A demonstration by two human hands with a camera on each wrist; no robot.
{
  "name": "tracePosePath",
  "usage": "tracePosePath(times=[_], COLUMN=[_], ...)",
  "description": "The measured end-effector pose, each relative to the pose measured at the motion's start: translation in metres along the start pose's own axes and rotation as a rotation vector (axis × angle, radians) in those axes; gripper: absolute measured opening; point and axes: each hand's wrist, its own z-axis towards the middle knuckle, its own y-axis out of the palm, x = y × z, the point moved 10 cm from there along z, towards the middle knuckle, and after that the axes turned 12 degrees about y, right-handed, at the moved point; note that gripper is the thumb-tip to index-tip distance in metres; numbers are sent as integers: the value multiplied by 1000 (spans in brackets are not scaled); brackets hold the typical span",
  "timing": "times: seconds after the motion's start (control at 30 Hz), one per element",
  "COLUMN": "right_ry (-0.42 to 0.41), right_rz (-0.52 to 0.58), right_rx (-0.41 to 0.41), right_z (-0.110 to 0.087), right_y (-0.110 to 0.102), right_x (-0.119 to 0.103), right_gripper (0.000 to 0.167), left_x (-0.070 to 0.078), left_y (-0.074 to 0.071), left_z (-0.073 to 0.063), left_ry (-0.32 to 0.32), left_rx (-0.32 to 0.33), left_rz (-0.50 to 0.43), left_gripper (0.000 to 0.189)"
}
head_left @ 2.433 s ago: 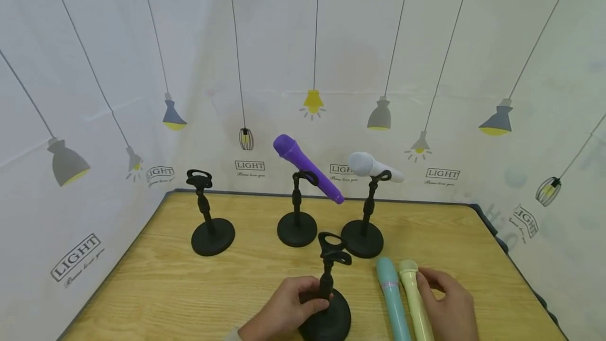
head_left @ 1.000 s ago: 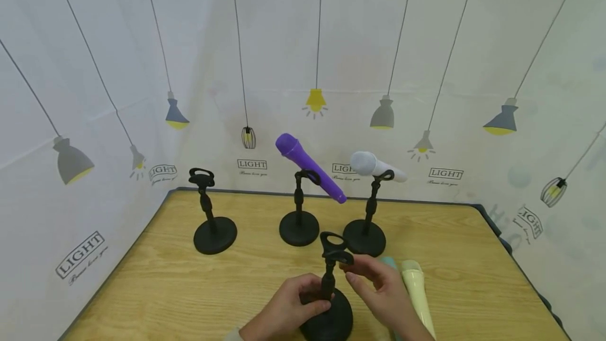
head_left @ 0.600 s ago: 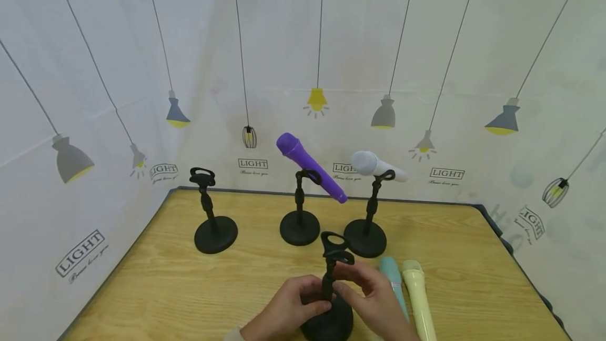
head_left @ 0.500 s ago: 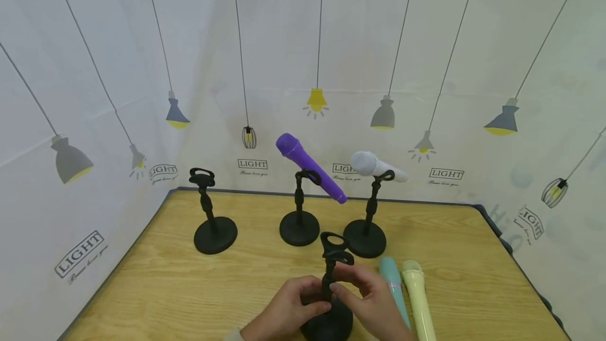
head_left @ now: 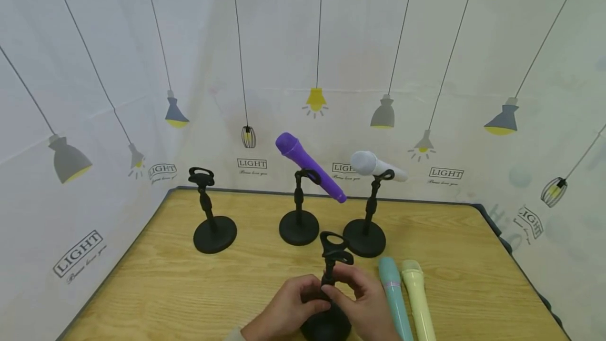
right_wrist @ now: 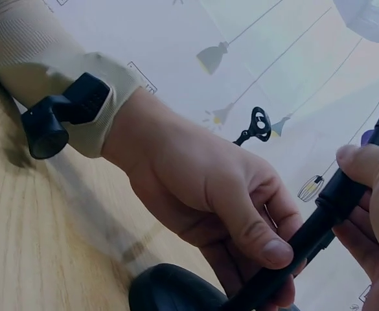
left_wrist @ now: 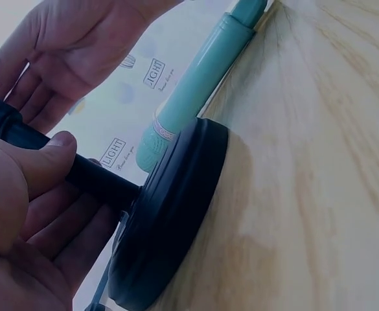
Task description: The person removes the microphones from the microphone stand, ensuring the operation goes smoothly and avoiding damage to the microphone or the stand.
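Note:
A black microphone stand (head_left: 335,249) with a round base and a clip on top stands upright at the table's near side. Low on its pole, my left hand (head_left: 294,307) grips it between thumb and fingers, just above the base (left_wrist: 176,214). Higher up, my right hand (head_left: 363,299) pinches the pole at its thicker collar (right_wrist: 337,194). The clip of this stand holds nothing. Right of my right hand lie a teal microphone (head_left: 395,296) and a pale yellow microphone (head_left: 418,299), side by side on the table.
Behind, a purple microphone (head_left: 310,167) and a white microphone (head_left: 376,164) sit in clips on two black stands. Another black stand (head_left: 213,233) with a bare clip is at the back left. A printed curtain (head_left: 199,67) encloses the wooden table (head_left: 156,288).
My right hand has left the yellow microphone and moved left to the near stand's pole, then slipped slightly lower to grip its collar. My left hand has kept its hold.

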Motion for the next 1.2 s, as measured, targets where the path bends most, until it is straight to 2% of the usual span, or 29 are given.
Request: tracePosePath(times=[0.2,0.5,0.6,0.77,0.83,0.93,1.03,1.2], right_ry=[4,-63,-85,-102,-66,16,117,228], right_rz=[-29,-58,-54,-34,-22,-16,-8,-8], right_rx=[17,3,-41,-172,-209,-205,-143,-2], right_z=[-1,-2,-2,-1,-1,1,2,2], right_y=[1,3,4,7,8,9,10,12], right_x=[-1,-8,-10,-7,-3,2,5,10], right_gripper=[25,25,24,24,25,27,29,31], left_x=[2,4,4,4,4,3,1,-1], left_y=[0,0,0,0,1,1,0,0], left_z=[0,1,1,3,3,2,1,0], left_ry=[8,31,33,29,30,27,9,-5], left_rx=[14,27,32,34,31,29,33,44], left_rz=[20,20,19,24,22,13,7,21], left_gripper=[13,13,15,20,20,17,13,11])
